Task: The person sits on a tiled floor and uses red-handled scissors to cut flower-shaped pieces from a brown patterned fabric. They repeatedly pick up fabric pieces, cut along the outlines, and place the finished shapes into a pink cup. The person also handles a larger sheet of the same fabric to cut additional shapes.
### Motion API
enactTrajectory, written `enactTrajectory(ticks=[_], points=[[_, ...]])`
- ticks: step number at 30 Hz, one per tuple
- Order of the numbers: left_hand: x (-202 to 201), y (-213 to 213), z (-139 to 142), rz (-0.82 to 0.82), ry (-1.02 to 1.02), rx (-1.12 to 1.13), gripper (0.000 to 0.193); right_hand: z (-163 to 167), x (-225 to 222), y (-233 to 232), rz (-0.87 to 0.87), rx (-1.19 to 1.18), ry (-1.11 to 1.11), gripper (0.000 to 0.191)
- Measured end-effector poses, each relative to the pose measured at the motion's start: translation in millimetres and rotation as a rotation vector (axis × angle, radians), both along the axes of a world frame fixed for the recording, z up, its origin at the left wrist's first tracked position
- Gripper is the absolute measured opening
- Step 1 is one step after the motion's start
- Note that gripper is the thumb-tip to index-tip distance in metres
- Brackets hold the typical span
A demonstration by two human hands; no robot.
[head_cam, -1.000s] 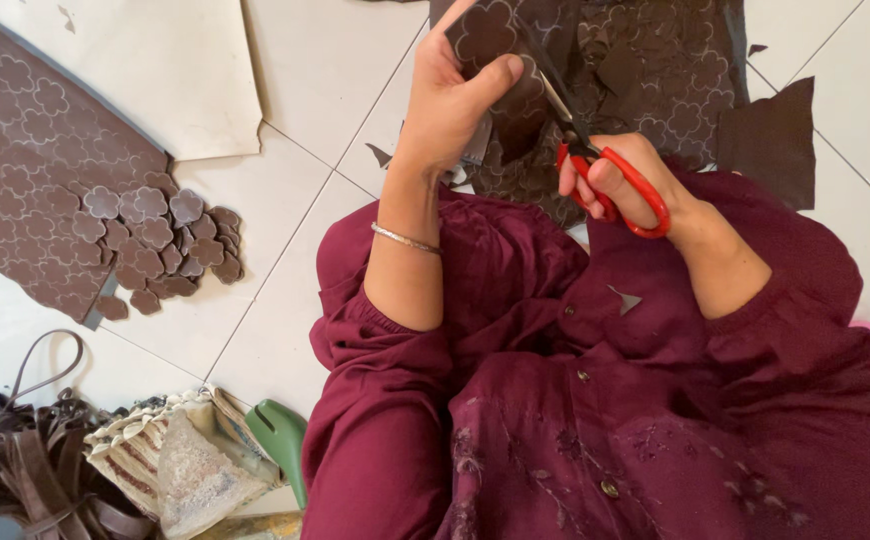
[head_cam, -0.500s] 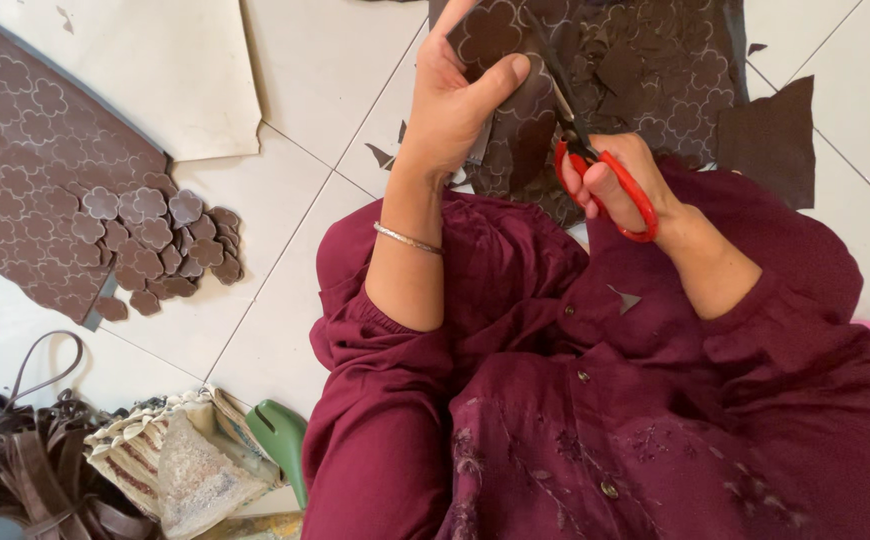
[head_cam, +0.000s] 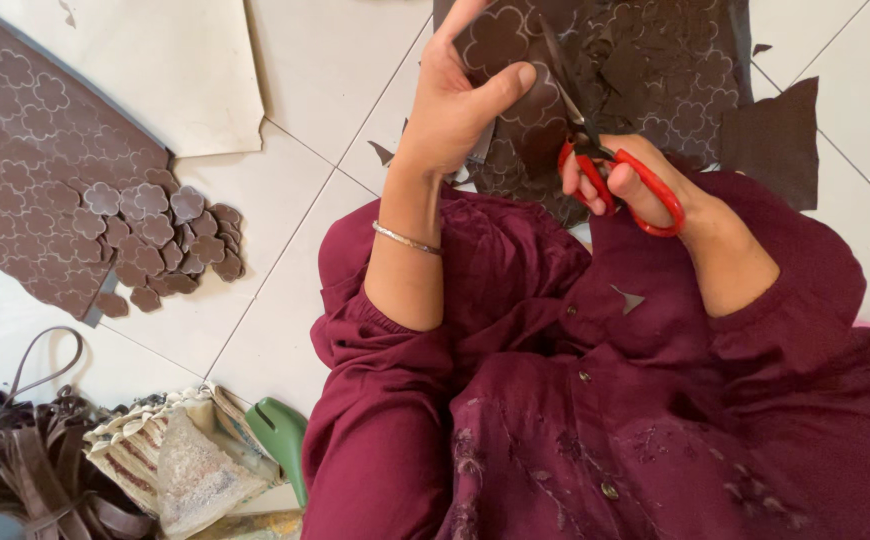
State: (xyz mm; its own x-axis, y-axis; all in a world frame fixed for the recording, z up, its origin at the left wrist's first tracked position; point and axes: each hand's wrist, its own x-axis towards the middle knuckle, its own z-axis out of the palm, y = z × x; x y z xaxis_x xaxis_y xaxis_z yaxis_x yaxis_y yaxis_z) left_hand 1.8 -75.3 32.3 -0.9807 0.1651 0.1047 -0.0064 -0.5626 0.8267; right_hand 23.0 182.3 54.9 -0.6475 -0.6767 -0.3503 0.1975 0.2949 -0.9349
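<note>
My left hand [head_cam: 455, 105] pinches a dark brown sheet [head_cam: 515, 95] marked with flower outlines, thumb on top. My right hand [head_cam: 635, 185] grips red-handled scissors [head_cam: 605, 165], whose blades reach up into the sheet beside my left thumb. More of the brown patterned sheet [head_cam: 655, 70] lies on the floor behind both hands. A thin metal bangle [head_cam: 405, 238] sits on my left wrist. A small brown offcut [head_cam: 630, 298] rests on my maroon sleeve.
A pile of several cut brown flower pieces [head_cam: 160, 240] lies at the left on another patterned sheet [head_cam: 25, 170], with a cream sheet [head_cam: 165, 60] behind. Brown straps [head_cam: 25, 470], a woven bundle [head_cam: 170, 460] and a green object [head_cam: 280, 440] lie at the bottom left.
The scissors have worked a little further along the sheet, and my left hand has turned the piece slightly. The floor items have not moved.
</note>
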Motion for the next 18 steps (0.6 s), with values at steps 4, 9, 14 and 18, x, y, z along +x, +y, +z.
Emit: enactTrajectory(ticks=[4, 9, 14, 18], points=[[1.7, 4.2, -3.6, -0.043, 0.008, -0.011, 0.058, 2.2, 1.3, -0.5, -0.026, 0.008, -0.004, 0.099], [1.6, 3.7, -8.0, -0.032, 0.031, -0.044, 0.063, 2.8, 3.1, -1.5, -0.029, -0.004, -0.014, 0.099], [0.9, 2.6, -9.1, -0.039, -0.007, -0.047, 0.065, 4.4, 4.3, -2.9, -0.033, -0.004, 0.000, 0.095], [1.9, -0.7, -6.4, -0.012, 0.046, -0.142, 0.064, 5.5, 2.9, -3.4, -0.035, -0.007, -0.009, 0.092]])
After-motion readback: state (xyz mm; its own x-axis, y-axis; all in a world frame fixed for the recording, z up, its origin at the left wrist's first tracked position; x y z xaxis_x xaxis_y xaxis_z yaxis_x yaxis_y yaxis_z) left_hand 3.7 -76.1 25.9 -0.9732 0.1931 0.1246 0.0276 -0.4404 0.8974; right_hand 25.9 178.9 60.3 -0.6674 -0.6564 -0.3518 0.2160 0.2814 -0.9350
